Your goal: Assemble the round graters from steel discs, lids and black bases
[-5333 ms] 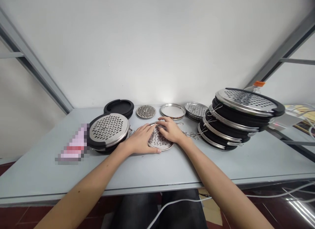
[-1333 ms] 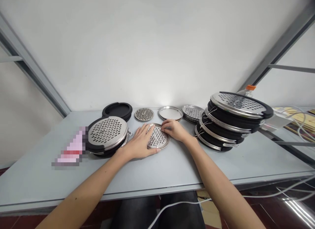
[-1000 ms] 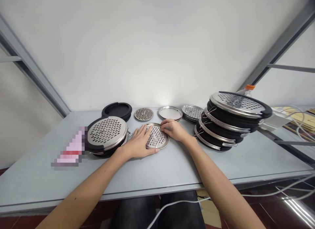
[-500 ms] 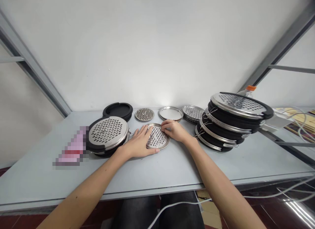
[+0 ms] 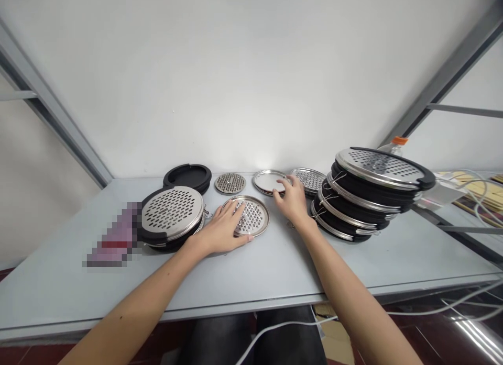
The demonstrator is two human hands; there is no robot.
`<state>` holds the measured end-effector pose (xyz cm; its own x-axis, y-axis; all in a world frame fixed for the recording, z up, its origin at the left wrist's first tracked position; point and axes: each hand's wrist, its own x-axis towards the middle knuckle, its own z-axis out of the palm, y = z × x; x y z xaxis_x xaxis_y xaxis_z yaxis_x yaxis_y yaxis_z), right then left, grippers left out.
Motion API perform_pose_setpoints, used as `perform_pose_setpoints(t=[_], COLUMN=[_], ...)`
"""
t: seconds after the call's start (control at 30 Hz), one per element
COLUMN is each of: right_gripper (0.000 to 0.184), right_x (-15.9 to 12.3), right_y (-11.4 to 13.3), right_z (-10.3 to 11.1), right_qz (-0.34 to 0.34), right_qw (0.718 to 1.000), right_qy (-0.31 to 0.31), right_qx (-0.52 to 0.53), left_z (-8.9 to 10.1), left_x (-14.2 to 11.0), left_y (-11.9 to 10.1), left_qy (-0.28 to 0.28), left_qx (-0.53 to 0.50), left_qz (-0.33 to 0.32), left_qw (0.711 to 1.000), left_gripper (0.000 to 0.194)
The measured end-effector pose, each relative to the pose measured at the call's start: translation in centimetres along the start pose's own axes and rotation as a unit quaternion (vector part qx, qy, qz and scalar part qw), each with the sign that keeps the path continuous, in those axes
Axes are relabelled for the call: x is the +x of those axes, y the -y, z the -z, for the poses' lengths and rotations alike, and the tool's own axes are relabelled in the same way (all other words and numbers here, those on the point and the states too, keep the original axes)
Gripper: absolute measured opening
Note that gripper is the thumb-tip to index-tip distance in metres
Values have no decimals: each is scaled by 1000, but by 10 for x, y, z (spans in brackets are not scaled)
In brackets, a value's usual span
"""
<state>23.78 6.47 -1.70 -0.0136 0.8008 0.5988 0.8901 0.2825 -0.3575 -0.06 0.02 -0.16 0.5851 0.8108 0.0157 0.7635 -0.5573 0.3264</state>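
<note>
My left hand [image 5: 222,226] lies with fingers stretched over the left part of a round metal grater disc [image 5: 253,221] with a raised rim, flat on the table. The palm hides part of that disc. My right hand [image 5: 293,200] has its fingers apart and curved, at the right edge of some shiny plain round metal pieces [image 5: 269,180]; whether the fingertips touch them I cannot tell. Just behind it is a pile of grater discs [image 5: 310,177]. A small toothed disc [image 5: 230,183] lies further back, left of the plain pieces.
Left of my left hand stands a black container with a slotted metal lid [image 5: 173,210], and behind it a black round tray [image 5: 187,176]. A tall leaning stack of lidded black containers [image 5: 353,197] stands at right, near an orange-capped bottle [image 5: 398,141]. A white cable [image 5: 283,325] hangs in front.
My right hand has let go of the grater disc's rim and moved back and right to the plain metal pieces, its fingers spreading. My left hand has stayed on the disc.
</note>
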Motion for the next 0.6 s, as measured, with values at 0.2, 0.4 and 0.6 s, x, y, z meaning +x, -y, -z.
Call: perform_pose_setpoints(t=[0.2, 0.4, 0.6], right_gripper=[58, 57, 62], right_x=[-1, 1, 4], right_y=[-9, -15, -17], right_z=[-2, -6, -6], right_qz=[-135, -173, -190], right_qw=[984, 972, 964], right_qy=[39, 84, 105], right_qx=[-108, -136, -152], left_z=[0, 1, 1], left_x=[0, 0, 0], left_y=[-1, 1, 0], left_qy=[-4, -14, 4], left_qx=[-13, -48, -44], left_qz=[0, -35, -24], left_qw=[1000, 998, 999], left_gripper=[89, 97, 95])
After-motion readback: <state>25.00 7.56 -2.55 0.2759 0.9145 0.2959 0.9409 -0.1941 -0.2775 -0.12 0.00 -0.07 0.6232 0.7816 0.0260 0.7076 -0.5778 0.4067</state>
